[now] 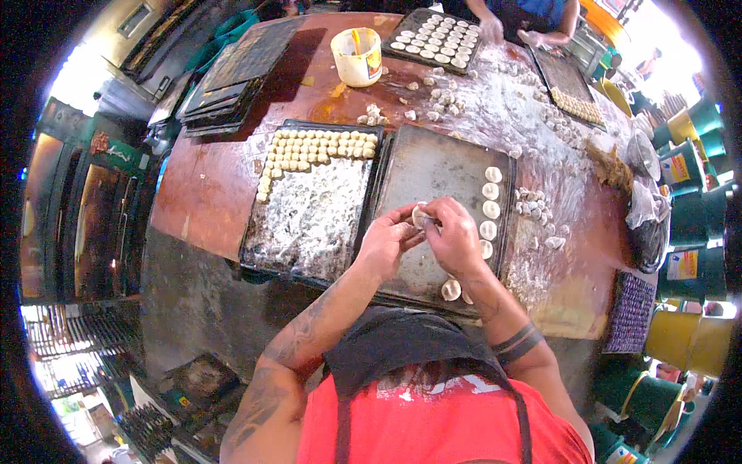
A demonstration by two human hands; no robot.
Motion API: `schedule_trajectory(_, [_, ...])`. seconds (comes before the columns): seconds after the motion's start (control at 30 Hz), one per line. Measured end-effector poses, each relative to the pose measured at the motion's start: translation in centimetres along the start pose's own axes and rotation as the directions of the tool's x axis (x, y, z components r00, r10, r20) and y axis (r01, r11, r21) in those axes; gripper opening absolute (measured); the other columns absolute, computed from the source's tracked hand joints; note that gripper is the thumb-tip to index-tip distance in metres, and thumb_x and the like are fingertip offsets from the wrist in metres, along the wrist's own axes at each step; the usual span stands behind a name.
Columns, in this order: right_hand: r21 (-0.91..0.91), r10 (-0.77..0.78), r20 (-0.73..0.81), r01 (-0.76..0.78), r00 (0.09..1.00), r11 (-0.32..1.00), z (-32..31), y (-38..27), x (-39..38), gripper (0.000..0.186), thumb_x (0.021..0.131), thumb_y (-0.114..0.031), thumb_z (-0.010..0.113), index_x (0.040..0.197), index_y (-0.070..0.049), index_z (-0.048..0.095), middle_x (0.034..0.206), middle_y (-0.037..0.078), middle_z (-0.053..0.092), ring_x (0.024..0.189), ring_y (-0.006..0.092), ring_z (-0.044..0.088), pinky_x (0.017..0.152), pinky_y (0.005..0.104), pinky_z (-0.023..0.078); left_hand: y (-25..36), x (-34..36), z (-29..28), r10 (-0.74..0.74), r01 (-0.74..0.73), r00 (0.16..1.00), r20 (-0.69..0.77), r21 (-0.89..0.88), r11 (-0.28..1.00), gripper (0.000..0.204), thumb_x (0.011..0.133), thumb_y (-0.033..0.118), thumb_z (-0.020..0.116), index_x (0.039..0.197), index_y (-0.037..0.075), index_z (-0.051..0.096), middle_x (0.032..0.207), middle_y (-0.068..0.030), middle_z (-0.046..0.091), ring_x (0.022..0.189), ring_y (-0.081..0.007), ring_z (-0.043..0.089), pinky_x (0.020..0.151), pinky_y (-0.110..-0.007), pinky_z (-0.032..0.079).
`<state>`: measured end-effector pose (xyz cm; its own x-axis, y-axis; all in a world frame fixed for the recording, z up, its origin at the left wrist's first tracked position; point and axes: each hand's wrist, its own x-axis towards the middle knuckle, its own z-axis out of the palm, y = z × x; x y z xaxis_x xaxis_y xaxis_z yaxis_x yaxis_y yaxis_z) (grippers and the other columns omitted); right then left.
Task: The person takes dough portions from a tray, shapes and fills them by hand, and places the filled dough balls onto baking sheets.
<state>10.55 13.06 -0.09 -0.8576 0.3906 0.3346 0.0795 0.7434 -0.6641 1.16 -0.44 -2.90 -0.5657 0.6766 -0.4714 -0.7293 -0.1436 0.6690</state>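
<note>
Floured tray: at left on the brown tabletop (201, 193), a dark rectangular metal tray (253, 243) carries small cream dough balls (321, 147) along its far side and left edge.
Left hand: the person's left hand (389, 238) has a narrow grip, fingertips holding a small, pale, round dough piece (419, 216).
Dough handling: probably light, soft and easily dented; best pinched gently by its rim.
Dough look: whitish, roughly disc-shaped, partly hidden by fingers; held between both hands, above the bare tray.
Right hand: the right hand (454, 238) pinches the same piece; exact finger contact is hidden.
Bare tray: a grey, dark-rimmed metal tray (437, 166) bears pale dough rounds (491, 209) in a column along its right side.
</note>
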Motion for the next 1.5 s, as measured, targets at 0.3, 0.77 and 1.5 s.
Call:
schedule_trajectory(0.3, [0.531, 0.297, 0.272, -0.400, 0.915, 0.747, -3.3, 2.3, -1.9, 0.026, 0.097, -0.007, 0.070, 0.122, -0.004, 0.062, 0.102, 0.002, 0.065, 0.083, 0.0151, 0.063, 0.078, 0.0284, 0.052, -1.0, 0.6, 2.5, 0.173, -0.189, 0.970, 0.169, 0.087, 0.978, 0.031, 0.096, 0.003, 0.070, 0.126, 0.001, 0.062, 0.112, -0.0102, 0.071, 0.098, -0.0200, 0.070, 0.093, -0.034, 0.057])
schedule_trajectory(0.77, [0.097, 0.011, -0.259, 0.014, 0.966, 0.995, -5.6, 1.6, -2.5, 0.025, 0.081, -0.005, 0.078, 0.106, -0.008, 0.074, 0.123, 0.012, 0.070, 0.113, 0.0375, 0.066, 0.094, 0.0416, 0.054, -0.2, 0.5, 7.7, 0.174, -0.189, 0.976, 0.131, 0.112, 0.975, 0.029, 0.098, 0.006, 0.069, 0.125, -0.001, 0.062, 0.115, -0.0092, 0.069, 0.098, -0.0170, 0.069, 0.084, -0.033, 0.060])
schedule_trajectory(1.5, [0.393, 0.644, 0.185, -0.656, 0.742, 0.644, 0.6, 9.3, -9.0, 0.037, 0.091, -0.014, 0.074, 0.126, -0.004, 0.066, 0.102, 0.012, 0.074, 0.097, 0.0196, 0.069, 0.086, 0.0340, 0.054, -8.0, 0.6, 2.8, 0.143, -0.293, 0.955, 0.261, 0.739, 0.607, 0.057, 0.094, 0.001, 0.059, 0.150, -0.003, 0.048, 0.149, -0.0172, 0.058, 0.135, -0.0282, 0.057, 0.118, -0.037, 0.040])
